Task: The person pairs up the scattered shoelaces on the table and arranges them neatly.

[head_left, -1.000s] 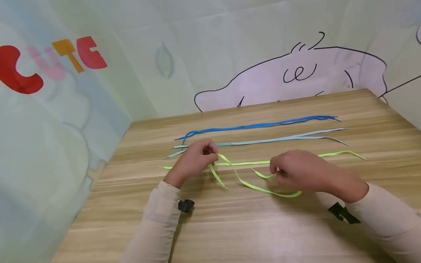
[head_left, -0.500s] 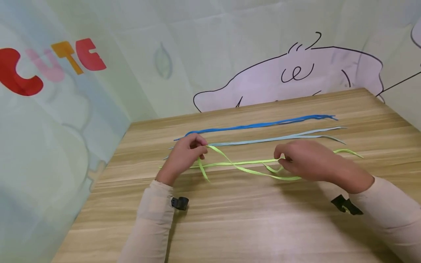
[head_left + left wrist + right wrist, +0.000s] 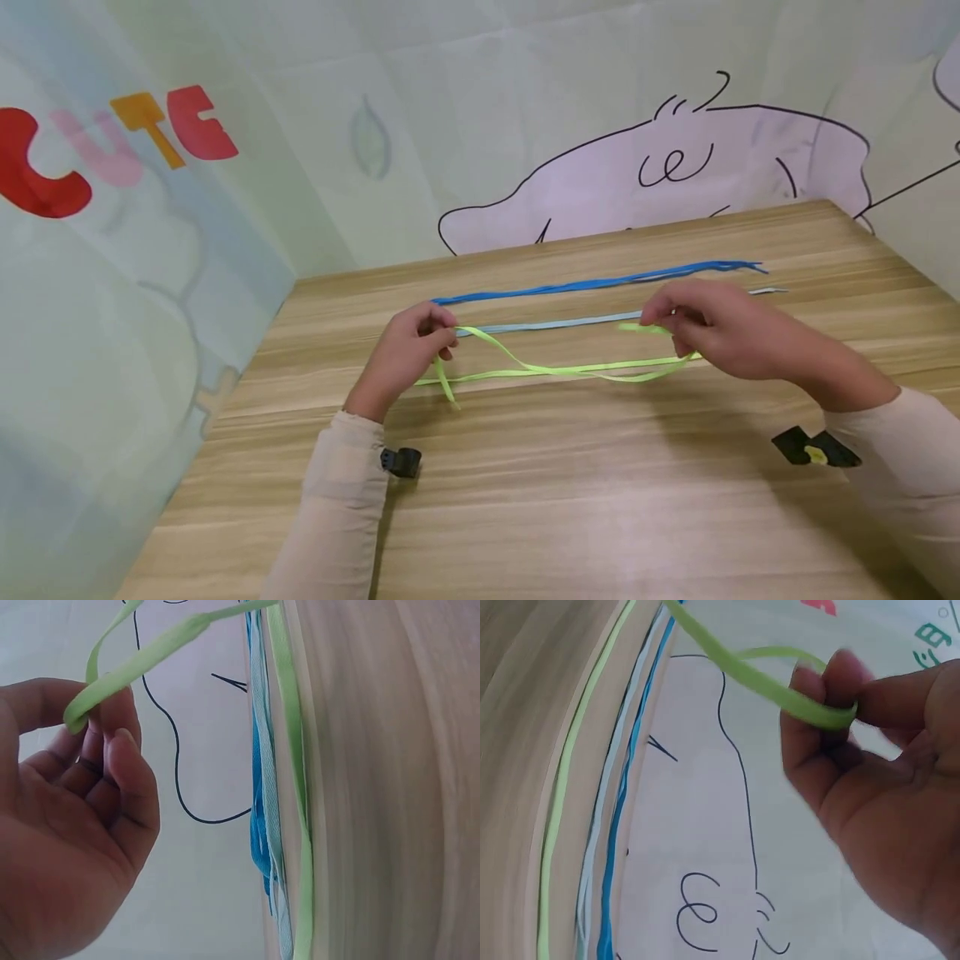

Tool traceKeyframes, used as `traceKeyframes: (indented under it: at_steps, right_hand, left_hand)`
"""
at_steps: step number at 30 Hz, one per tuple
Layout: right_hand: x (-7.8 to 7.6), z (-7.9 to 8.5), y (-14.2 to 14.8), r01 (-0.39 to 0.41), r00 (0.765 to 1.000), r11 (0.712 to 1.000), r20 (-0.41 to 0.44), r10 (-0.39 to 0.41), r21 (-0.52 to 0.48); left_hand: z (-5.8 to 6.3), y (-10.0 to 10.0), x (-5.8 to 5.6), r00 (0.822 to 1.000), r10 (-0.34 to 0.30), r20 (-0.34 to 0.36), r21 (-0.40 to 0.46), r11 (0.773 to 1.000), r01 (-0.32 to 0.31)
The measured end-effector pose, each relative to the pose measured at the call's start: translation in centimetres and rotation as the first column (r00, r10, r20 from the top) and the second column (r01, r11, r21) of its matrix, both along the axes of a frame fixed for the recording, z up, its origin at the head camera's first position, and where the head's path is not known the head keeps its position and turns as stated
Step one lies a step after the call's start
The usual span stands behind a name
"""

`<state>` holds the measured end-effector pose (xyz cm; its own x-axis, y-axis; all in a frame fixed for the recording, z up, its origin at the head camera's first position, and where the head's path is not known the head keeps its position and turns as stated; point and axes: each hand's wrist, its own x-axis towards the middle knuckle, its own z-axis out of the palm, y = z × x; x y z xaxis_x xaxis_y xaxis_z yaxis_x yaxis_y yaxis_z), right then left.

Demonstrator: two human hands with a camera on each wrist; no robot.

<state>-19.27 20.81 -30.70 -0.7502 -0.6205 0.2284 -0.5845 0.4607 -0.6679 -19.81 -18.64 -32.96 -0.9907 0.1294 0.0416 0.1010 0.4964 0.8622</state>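
Note:
My left hand [image 3: 405,350] pinches a flat yellow-green shoelace [image 3: 491,340] near one end, and a short tail hangs below the fingers. Near its other end, my right hand [image 3: 720,329] pinches the same lace; a short tip sticks out leftward. Between the hands the lace sags in a curve above the table. Behind it, a second yellow-green shoelace [image 3: 487,375] lies stretched across the wood, partly hidden by the right hand. Both wrist views show the held lace [image 3: 142,664] bent over the fingertips.
Pale blue shoelaces [image 3: 547,326] lie in a row beyond the green one, partly covered by both hands. Farther back are darker blue shoelaces [image 3: 585,286]. The wooden table [image 3: 525,517] meets a printed cloth backdrop [image 3: 405,183] at the back and left.
Both hands have lifted and moved farther back over the table, the right one more strongly. They have spread apart, and the held lace has risen off the table between them.

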Motion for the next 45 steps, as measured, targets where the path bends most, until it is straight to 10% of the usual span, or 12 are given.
traceKeyframes:
  at_steps: [6,15,45]
  right_hand:
    - [-0.8,-0.4,1.0,-0.041,0.997,0.997,-0.073,0.036,-0.062]
    - [-1.3,-0.1,2.1,0.173,0.983,0.984,-0.075,-0.169,0.042]
    - [-2.3,-0.2,3.4,0.305,0.936,0.944,-0.222,-0.274,0.121]
  left_hand:
    - [-0.2,-0.4,-0.1,1.000,0.013,0.013,-0.004,1.000,-0.013]
    - [-0.3,-0.9,-0.3,1.000,0.029,0.006,-0.009,1.000,-0.029]
    - [-0.2,-2.5,-0.6,0.996,0.080,0.042,-0.022,0.997,-0.080]
